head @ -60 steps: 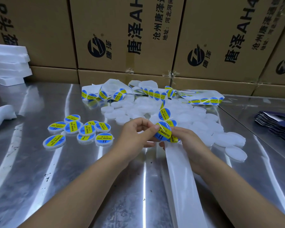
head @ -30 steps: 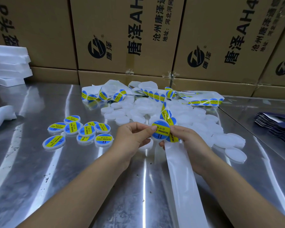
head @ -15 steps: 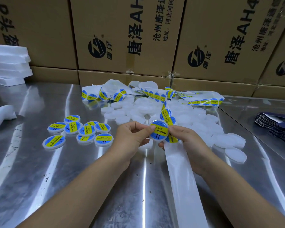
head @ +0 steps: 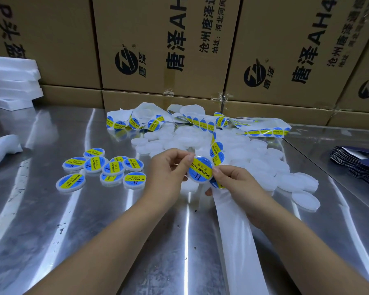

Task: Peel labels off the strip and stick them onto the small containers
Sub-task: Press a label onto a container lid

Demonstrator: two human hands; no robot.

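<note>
A small round white container (head: 200, 169) with a blue and yellow label on its lid is held up between both hands above the metal table (head: 51, 220). My left hand (head: 166, 169) pinches its left edge. My right hand (head: 232, 182) presses its right edge and also holds the label strip (head: 216, 149), whose bare white backing (head: 239, 241) trails toward me. A pile of unlabelled white containers (head: 254, 158) lies behind my hands. Several labelled containers (head: 107, 167) sit in a cluster to the left.
Loose label strips (head: 200, 122) lie tangled at the back of the pile. Cardboard boxes (head: 162, 43) wall off the far side. White foam sheets (head: 11, 84) are stacked far left, a white object (head: 0, 150) lies at the left edge, and dark pouches (head: 360, 165) lie far right.
The label has gone from half-peeled off the strip to lying flat on the container's lid. Both hands have shifted slightly upward with the container.
</note>
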